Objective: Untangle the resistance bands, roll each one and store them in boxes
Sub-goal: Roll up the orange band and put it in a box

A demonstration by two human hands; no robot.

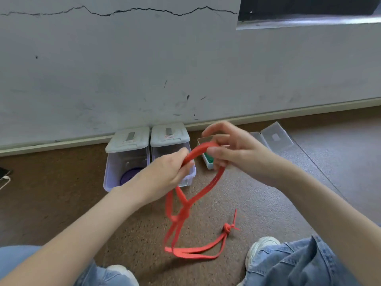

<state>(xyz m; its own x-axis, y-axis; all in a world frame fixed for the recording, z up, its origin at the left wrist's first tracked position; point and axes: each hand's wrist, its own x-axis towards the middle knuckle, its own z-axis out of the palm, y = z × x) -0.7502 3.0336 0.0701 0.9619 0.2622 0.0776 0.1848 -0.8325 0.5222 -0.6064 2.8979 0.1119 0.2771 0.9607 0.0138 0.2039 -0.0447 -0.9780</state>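
Both hands clamped on the red band (208, 187), left hand (167, 172) and right hand (233, 149) pinching its top loop above the floor (257, 203), knotted tail trailing down, boxes (148, 155) just behind.

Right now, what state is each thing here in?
Red band: knotted, held up by both hands.
Left hand: grips the band.
Right hand: pinches the band.
Left box: lid up, purple roll inside.
Middle box: lid up.
Small box: open, green inside.
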